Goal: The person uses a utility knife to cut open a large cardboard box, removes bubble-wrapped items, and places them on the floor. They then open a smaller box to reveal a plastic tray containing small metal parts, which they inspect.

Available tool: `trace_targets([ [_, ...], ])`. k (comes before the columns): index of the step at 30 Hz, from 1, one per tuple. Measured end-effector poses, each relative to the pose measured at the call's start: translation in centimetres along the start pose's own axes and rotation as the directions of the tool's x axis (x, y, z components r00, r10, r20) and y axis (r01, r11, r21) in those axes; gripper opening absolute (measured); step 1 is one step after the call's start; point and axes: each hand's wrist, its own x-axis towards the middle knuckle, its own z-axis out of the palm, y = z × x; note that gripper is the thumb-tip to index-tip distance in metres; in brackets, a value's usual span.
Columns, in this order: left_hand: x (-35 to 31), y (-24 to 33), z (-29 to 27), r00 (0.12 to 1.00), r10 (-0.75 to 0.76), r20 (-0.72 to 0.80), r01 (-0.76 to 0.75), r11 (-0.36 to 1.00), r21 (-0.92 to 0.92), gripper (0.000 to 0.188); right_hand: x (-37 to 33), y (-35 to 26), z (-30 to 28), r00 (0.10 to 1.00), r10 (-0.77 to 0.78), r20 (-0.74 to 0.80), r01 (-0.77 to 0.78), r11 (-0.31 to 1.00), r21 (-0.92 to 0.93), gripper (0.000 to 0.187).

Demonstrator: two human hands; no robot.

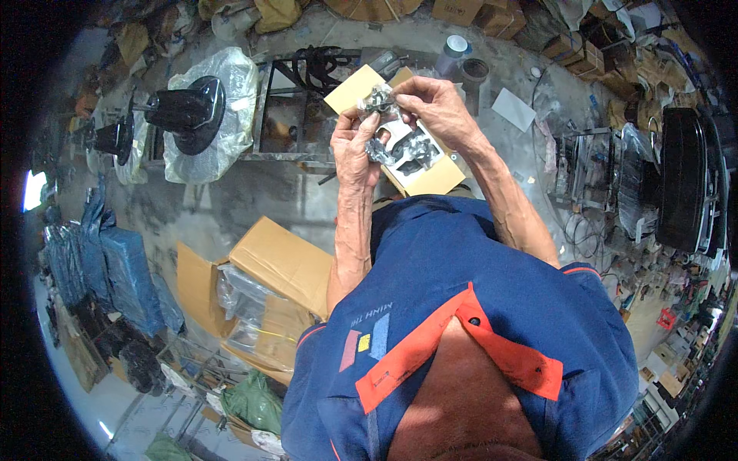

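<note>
Both my hands are over an open cardboard box (432, 181) close in front of my body. A small clear plastic bag of dark metal-looking parts (377, 100) is pinched between them; the exact kind of parts is too small to tell. My left hand (357, 146) grips the bag from the left with curled fingers. From the right, my right hand (440, 111) closes thumb and fingers on the bag's edge. Below them in the box, more dark parts in clear plastic (416, 150) lie against a white lining, partly covered by my left fingers.
A larger open carton (280, 257) with plastic wrap stands at my lower left. Black conical parts on round bases (201, 115) are at left. A blue-grey can (452, 52) and a dark metal frame (288, 115) lie beyond the box. At right is a black padded piece (683, 180).
</note>
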Motion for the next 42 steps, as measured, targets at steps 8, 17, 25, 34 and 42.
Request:
trace_targets([
  [8, 0.5, -0.1, -0.2, 0.998, -0.032, -0.047, 0.035, 0.997, 0.067, 0.024, -0.2, 0.1, 0.3, 0.999, -0.019, 0.031, 0.014, 0.992, 0.127, 0.021],
  [17, 0.5, 0.4, 0.2, 0.982, -0.158, 0.108, 0.152, 0.987, 0.056, 0.024, 0.8, 1.1, -0.5, 0.99, 0.1, 0.095, -0.131, 0.901, 0.413, 0.014],
  [25, 0.5, 0.5, 0.7, 0.966, -0.217, 0.143, 0.218, 0.976, 0.014, 0.03, 1.0, 1.9, -1.0, 0.989, 0.138, 0.061, -0.151, 0.888, 0.435, 0.016],
  [34, 0.7, 0.3, 0.9, 0.972, -0.203, 0.122, 0.201, 0.979, 0.024, 0.025, 0.7, 1.7, -0.9, 0.993, 0.117, -0.032, -0.103, 0.953, 0.286, 0.021],
  [42, 1.3, 0.0, 0.2, 0.993, -0.1, 0.059, 0.095, 0.991, 0.094, 0.015, 0.7, -0.1, 0.7, 1.0, 0.009, -0.021, -0.005, 0.988, 0.157, 0.017],
])
